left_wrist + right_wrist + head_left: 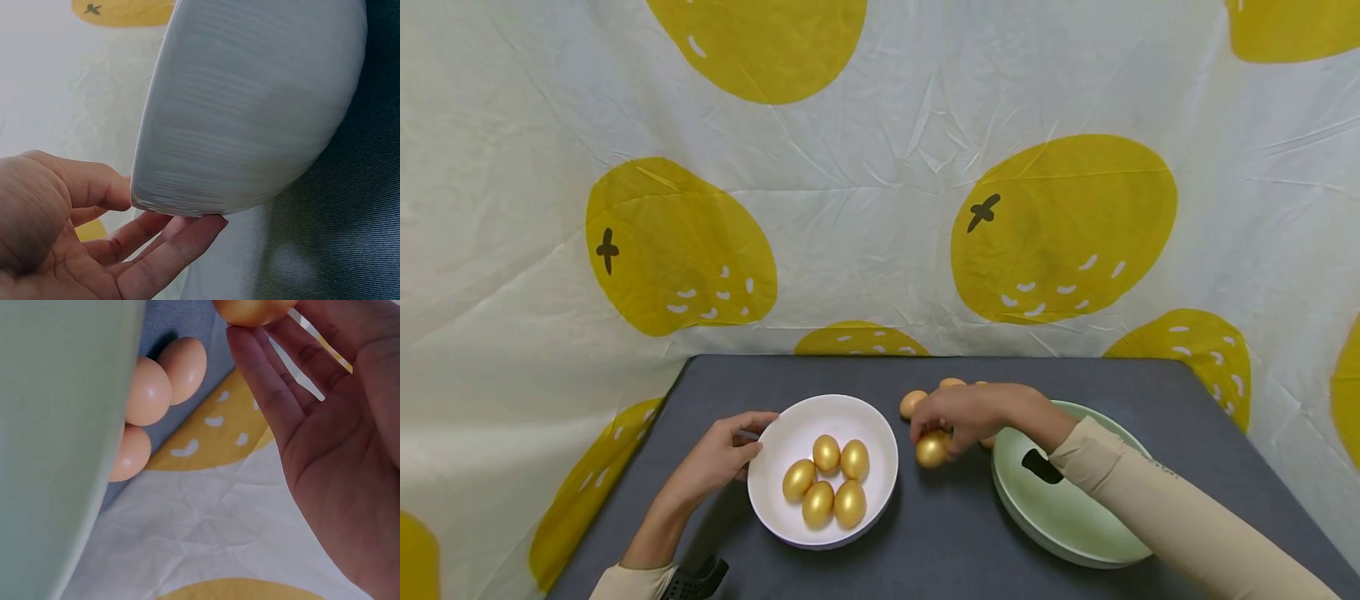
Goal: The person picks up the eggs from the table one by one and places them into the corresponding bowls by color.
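Head view: right hand [973, 412] has a gold egg [932, 450] pinched at the fingertips, fingers curled around it, between the two bowls; can't tell whether the egg touches the table. Right wrist view agrees: egg at fingertips, cut off by the top frame edge, palm otherwise bare. Left hand [721, 454] grips the white bowl [880, 454] at its left rim, partly closed; left wrist view puts the thumb at the rim and the fingers against the outer wall. White bowl stands upright on the dark table [940, 533], five gold eggs [817, 504] clustered on its floor. Clutter: brown eggs [913, 405] lie behind and beside the right hand, which hides part of the group, so no firm count; right wrist view shows three brown eggs close together, two of them partly covered by the edge of the green bowl [1075, 533]. That bowl stands to the right of the hand, near the brown eggs. Right forearm in a beige sleeve [1157, 500] crosses over it and blocks a good part of its inside; can't tell what's under there. Black shape [1042, 467] shows against the green bowl by the right wrist, can't make out what it is. Black device [696, 581] sits at the left wrist, bottom frame edge. White cloth [865, 250] with yellow fruit prints hangs behind the table.
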`<action>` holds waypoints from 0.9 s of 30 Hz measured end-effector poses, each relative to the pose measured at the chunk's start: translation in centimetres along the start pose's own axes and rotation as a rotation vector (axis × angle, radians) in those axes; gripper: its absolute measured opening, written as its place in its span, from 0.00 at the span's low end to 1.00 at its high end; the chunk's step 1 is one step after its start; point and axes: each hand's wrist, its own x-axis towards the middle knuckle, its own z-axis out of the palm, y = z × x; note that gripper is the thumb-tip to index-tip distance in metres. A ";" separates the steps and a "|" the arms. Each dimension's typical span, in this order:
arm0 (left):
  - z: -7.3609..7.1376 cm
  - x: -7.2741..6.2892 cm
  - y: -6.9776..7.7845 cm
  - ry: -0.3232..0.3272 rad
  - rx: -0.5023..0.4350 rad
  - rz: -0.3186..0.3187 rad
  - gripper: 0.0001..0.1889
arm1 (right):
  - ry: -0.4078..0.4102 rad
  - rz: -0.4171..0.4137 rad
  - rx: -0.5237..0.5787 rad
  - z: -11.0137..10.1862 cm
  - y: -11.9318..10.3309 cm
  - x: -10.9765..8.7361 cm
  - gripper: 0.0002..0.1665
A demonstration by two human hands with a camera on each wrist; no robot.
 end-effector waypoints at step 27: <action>0.0 0.2 0.3 0.017 0.034 -0.035 0.24 | 0.014 -0.148 0.105 -3.2 -2.5 1.3 0.25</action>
